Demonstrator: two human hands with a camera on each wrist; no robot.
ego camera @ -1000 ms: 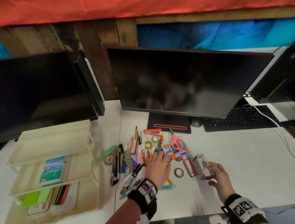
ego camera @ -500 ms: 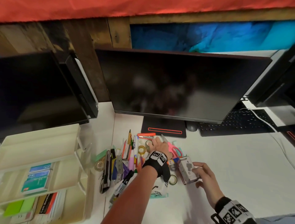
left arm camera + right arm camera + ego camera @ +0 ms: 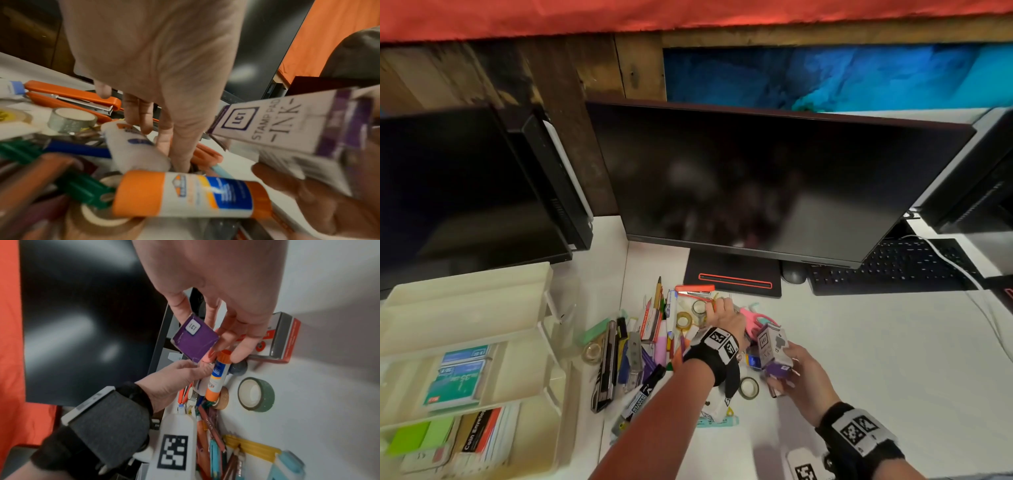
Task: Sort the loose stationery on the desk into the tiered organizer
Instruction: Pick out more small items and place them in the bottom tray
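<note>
A cream tiered organizer (image 3: pixel 465 308) stands at the left and holds cards, sticky notes and envelopes. The loose stationery pile (image 3: pixel 654 342) lies in front of the middle monitor. My left hand (image 3: pixel 722 315) reaches into the pile's far part, its straight fingers (image 3: pixel 180 154) pointing down beside a white glue bottle (image 3: pixel 133 146) and the pink scissors (image 3: pixel 753 318); I see nothing held in it. My right hand (image 3: pixel 796 366) pinches a white and purple stamp pad ink box (image 3: pixel 774 346) just above the desk. Its purple end (image 3: pixel 195 340) shows in the right wrist view, over a glue stick (image 3: pixel 216 379).
An orange stapler (image 3: pixel 695 289) and tape rolls (image 3: pixel 683 320) lie beyond my left hand. A green tape roll (image 3: pixel 256 394) and a red and grey box (image 3: pixel 281 337) sit under my right hand. Three monitors (image 3: pixel 756 185), a keyboard (image 3: pixel 893 267) and a white cable (image 3: pixel 955 263) stand behind.
My left hand has moved away from me, deeper into the pile near the tape rolls. My right hand has lifted the ink box off the desk and tilted it.
</note>
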